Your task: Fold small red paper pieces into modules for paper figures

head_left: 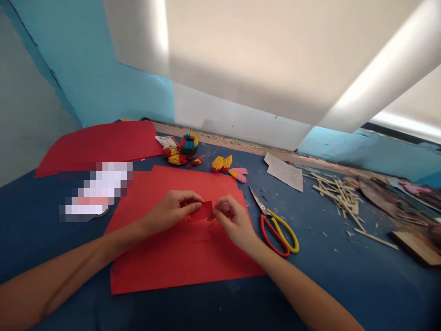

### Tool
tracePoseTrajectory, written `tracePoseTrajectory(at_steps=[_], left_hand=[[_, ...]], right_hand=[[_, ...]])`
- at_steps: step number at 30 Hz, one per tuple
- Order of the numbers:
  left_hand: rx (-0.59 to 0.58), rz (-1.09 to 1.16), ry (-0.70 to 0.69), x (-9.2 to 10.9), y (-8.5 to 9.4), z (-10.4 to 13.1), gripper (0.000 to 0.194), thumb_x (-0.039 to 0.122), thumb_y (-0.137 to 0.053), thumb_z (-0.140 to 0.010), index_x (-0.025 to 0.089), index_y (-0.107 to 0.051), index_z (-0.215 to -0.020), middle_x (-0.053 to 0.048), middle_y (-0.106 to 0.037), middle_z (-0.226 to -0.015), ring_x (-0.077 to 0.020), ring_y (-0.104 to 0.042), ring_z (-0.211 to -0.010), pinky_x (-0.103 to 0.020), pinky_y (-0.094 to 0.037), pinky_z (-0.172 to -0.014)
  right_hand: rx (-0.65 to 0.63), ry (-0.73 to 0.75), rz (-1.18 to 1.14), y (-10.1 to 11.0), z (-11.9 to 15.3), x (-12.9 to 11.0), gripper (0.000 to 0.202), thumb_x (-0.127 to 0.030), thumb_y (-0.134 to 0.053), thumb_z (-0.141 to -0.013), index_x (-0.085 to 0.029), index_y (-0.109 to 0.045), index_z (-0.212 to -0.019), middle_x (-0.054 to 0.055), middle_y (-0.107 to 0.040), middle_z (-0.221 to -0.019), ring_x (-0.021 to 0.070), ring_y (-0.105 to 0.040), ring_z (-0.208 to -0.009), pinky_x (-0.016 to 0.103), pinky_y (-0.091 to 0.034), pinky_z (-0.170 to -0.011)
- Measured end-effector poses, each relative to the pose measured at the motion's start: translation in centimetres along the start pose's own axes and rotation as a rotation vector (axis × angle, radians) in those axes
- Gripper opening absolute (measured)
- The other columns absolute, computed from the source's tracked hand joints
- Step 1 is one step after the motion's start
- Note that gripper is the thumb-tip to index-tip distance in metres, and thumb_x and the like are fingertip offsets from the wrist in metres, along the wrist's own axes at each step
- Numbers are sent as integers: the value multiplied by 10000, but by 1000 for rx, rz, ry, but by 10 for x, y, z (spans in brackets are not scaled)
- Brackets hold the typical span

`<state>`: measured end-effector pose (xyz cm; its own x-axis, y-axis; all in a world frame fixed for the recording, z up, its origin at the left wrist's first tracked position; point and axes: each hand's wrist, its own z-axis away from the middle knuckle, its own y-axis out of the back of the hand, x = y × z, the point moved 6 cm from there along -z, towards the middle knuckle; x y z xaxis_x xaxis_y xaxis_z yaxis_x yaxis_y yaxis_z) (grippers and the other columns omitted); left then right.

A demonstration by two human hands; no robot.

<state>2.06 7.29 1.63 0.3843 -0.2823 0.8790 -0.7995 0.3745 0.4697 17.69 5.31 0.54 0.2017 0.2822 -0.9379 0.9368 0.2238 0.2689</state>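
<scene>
Between my two hands is a small red paper piece point(202, 211), held just above larger red paper sheets point(165, 262) on the blue table. My left hand point(174, 209) pinches its left side between thumb and fingers. At its right edge, my right hand point(232, 218) has thumb and fingertips closed on the paper. Scissors point(274, 223) with one red and one yellow handle lie right of the sheets, blades partly apart and pointing away from me. A few small red bits lie under the held piece, partly hidden by my fingers.
Folded-paper models point(189, 146) in several colours stand behind the sheets, with yellow and pink pieces point(229, 166) nearby. More red paper point(103, 145) lies back left, near a pixelated object point(99, 191). Grey paper point(285, 171), thin sticks point(339, 193) and a wooden block point(416, 248) lie right.
</scene>
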Motion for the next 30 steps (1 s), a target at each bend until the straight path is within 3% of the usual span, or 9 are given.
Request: tracePoseTrajectory(at_steps=[3, 5, 8, 12, 14, 18, 23, 30], left_hand=[[2, 22, 34, -5, 2, -3, 254, 360, -522, -839, 160, -671, -887, -35, -685, -833, -163, -608, -736, -238, -460, -635], [-18, 14, 36, -5, 2, -3, 267, 374, -517, -844, 158, -669, -877, -34, -683, -820, -162, -610, -729, -233, -458, -624], [-46, -82, -3, -1, 2, 0, 282, 398, -510, -854, 171, -674, -889, -32, -691, -826, -161, -619, -732, -232, -456, -629], [-36, -238, -66, 6, 1, 5, 307, 425, -629, -770, 190, -678, -961, -37, -711, -896, -168, -636, -741, -235, -463, -652], [-36, -237, -74, 7, 0, 6, 267, 401, -605, -794, 187, -682, -934, -32, -714, -879, -163, -638, -736, -232, -462, -656], [-42, -157, -37, 6, -2, 7, 247, 383, -556, -841, 184, -687, -904, -20, -712, -856, -165, -638, -766, -228, -456, -662], [-70, -112, -21, 7, -6, 9, 231, 355, -541, -855, 191, -702, -877, -10, -718, -859, -165, -640, -790, -228, -446, -688], [-64, -100, -10, 10, -8, 10, 202, 306, -538, -847, 190, -704, -853, -4, -718, -828, -160, -638, -778, -227, -433, -688]], right_hand=[[-141, 206, 263, -5, 2, -14, 167, -136, -490, -848, -198, -566, -982, 43, -662, -915, 143, -628, -840, 270, -475, -751], [-193, 279, 384, -7, 3, -19, 154, -165, -508, -865, -200, -606, -978, 50, -669, -932, 144, -621, -842, 262, -469, -753], [-178, 275, 437, -5, 2, -20, 130, -241, -518, -894, -198, -638, -919, 40, -661, -844, 133, -609, -755, 240, -462, -685], [-130, 243, 452, -4, 1, -20, 117, -237, -529, -886, -196, -638, -876, 42, -653, -849, 139, -602, -779, 252, -459, -699], [-64, 185, 403, -1, 0, -18, 110, -254, -586, -848, -197, -619, -936, 37, -657, -855, 136, -603, -758, 251, -458, -677], [21, -20, 117, 0, -3, -4, 333, -305, -673, -765, -193, -572, -1063, 20, -661, -837, 115, -604, -679, 228, -455, -599], [-65, -174, -171, -12, -5, 10, 186, -349, -642, -772, -171, -627, -824, 3, -663, -719, 111, -615, -624, 232, -469, -593], [-29, -214, -218, -11, -5, 11, 209, -377, -679, -734, -171, -651, -745, -1, -673, -660, 109, -616, -582, 219, -478, -566]])
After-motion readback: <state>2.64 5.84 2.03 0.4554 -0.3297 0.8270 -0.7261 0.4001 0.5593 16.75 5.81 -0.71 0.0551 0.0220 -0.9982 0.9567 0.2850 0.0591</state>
